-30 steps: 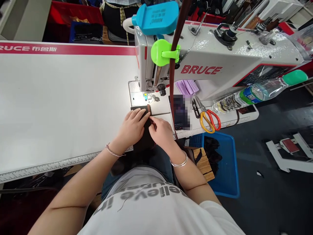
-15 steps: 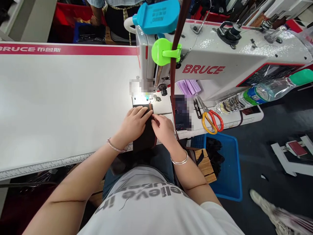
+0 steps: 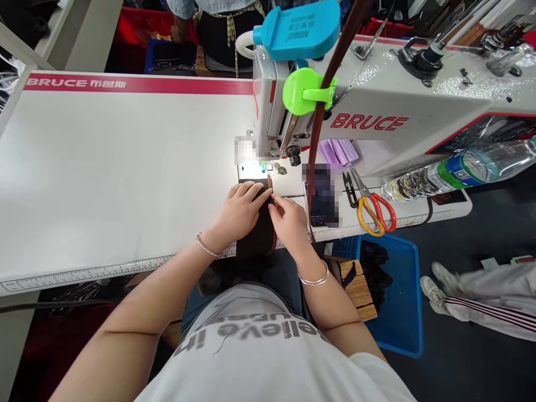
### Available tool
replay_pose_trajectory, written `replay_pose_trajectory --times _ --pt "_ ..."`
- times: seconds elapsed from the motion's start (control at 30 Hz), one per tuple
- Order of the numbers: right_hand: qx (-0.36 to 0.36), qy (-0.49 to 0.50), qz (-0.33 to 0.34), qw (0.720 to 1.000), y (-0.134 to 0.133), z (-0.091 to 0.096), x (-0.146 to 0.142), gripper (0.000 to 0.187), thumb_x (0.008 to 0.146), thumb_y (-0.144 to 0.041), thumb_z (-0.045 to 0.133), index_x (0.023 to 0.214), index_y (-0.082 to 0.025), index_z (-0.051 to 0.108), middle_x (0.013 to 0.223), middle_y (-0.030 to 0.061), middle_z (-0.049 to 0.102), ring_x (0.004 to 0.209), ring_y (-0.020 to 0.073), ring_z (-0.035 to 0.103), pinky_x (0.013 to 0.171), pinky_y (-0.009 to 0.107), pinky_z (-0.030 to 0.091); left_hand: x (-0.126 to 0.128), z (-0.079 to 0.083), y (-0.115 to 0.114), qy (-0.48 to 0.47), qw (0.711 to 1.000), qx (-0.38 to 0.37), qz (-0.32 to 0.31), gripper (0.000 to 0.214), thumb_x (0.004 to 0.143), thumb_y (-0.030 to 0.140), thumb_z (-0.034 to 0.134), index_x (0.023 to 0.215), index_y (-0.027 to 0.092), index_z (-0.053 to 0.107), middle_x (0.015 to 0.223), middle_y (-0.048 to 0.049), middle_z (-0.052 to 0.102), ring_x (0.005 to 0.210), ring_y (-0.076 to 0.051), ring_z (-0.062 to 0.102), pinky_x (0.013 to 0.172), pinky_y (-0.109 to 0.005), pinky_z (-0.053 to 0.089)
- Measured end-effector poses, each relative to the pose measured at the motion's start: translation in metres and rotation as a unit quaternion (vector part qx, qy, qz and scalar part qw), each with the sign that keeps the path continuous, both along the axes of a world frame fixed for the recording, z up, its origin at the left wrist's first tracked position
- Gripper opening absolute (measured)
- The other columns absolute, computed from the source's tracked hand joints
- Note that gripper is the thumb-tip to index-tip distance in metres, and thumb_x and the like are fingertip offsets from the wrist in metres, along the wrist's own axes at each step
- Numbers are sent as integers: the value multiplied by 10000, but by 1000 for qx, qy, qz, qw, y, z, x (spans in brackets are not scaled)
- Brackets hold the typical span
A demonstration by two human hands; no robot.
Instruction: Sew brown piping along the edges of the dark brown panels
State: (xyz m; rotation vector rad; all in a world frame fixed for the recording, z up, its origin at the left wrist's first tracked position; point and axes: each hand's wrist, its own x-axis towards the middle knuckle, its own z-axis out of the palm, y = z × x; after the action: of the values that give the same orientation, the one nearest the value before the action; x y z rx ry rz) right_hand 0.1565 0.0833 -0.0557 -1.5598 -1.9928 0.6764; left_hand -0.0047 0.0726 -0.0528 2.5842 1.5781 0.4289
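Note:
My left hand (image 3: 245,212) lies flat, fingers stretched out, on a piece of black fabric (image 3: 254,243) in front of the sewing machine's needle area. Along the fabric's right edge runs a narrow brown strip (image 3: 274,241). My right hand (image 3: 291,219) is closed at that edge, thumb and forefinger pinched near the strip, close to my left fingertips. The fabric's lower end hangs over the table's front edge. The sewing machine (image 3: 368,106) stands above and right, its lamp lighting the needle area, which is partly blurred. A brown ribbon (image 3: 317,128) hangs down past a green clip (image 3: 305,92).
Right of my hands lie a phone (image 3: 322,206), thread snips (image 3: 350,190), scissors (image 3: 374,215), purple papers (image 3: 338,153) and a plastic bottle (image 3: 464,167). Below stands a blue basket (image 3: 408,312) with black pieces. A co-worker (image 3: 215,33) is behind the table; someone's legs (image 3: 481,312) are at right.
The camera view has shifted, so the table and machine appear farther right. My hands keep nearly the same hold on the fabric. The legs of the person at right show more.

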Motion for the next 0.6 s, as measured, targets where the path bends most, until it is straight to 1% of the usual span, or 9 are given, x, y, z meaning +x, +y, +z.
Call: replay_pose_trajectory --times 0.27,0.37,0.6 --pt "0 -18 -1 1000 -2 2 -2 290 889 -208 571 1138 -162 711 861 79 726 746 200 654 719 300 501 -1 1 -1 3 1000 -4 3 526 889 132 388 1406 136 481 1348 -157 525 1229 -320 432 1022 -490 382" --pt "1 -16 1 1000 -1 3 -2 291 886 -200 568 1135 -162 714 868 80 727 744 197 650 715 298 495 -2 1 -1 7 1000 -4 3 536 884 130 392 1413 141 473 1358 -149 517 1238 -315 428 1036 -483 372" --pt "-18 -14 -5 1000 -2 5 -2 309 875 -180 576 1151 -153 713 805 55 713 711 180 637 722 289 487 -2 1 -1 1 1000 -6 4 538 874 121 390 1404 137 483 1359 -145 518 1256 -312 417 1046 -478 361"
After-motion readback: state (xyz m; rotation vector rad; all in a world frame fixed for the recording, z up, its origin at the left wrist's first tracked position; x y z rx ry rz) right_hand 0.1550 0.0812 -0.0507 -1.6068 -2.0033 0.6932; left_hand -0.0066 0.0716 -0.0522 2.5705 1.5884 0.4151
